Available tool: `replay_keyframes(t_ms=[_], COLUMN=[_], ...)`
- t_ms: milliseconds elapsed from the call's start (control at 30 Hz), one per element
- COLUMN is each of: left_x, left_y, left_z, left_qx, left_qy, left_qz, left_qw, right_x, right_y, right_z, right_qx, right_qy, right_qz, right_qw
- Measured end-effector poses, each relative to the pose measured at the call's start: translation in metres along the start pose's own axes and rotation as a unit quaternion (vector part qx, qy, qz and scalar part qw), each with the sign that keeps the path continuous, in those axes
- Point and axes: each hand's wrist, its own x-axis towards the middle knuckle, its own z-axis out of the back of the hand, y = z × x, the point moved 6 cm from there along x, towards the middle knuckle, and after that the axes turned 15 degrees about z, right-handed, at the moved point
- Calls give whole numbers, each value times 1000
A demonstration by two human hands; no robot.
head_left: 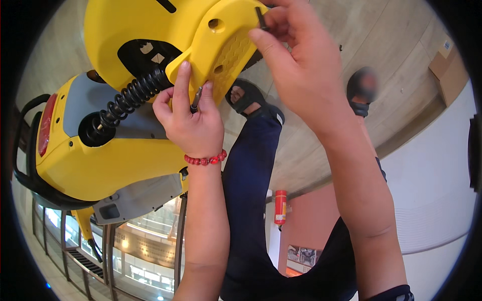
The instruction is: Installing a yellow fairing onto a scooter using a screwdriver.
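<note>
The yellow footrest plate [221,50] sticks out from the yellow scooter [115,150], just beside the black spring [128,98]. The left hand [191,120] is curled around the plate's lower edge and grips a small dark screw tool [196,100] against it. The right hand [296,65] pinches a black bolt [261,17] at the plate's top edge. To do this well, the person likely needs to hold the plate still and keep the bolt straight in its hole. A red fire extinguisher [280,206] stands far from the plate.

Both forearms raised, left hand [191,120] and right hand [296,65] fingers pinched.
</note>
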Motion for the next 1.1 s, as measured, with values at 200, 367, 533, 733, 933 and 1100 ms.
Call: replay_keyframes(t_ms=[200,367,533,733,933,1100], left_x=[-1,0,-2,-4,-3,-4], left_y=[1,1,3,4,5,6], left_z=[-1,0,-2,-1,-2,-3], left_qx=[-4,-15,-16,-10,-13,-25], left_qy=[7,6,11,38,38,40], left_qz=[16,23,41,77,76,90], left_qw=[1000,1000,999,996,996,995], right_x=[-5,6,9,5,15,17], right_y=[-4,3,12,9,11,12], right_z=[-12,-14,-19,-25,-31,-34], right_qx=[99,-52,-121,-153,-191,-204], right_qy=[21,43,55,50,47,69], right_qz=[-151,-92,32,59,101,90], right_qw=[983,993,991,985,975,972])
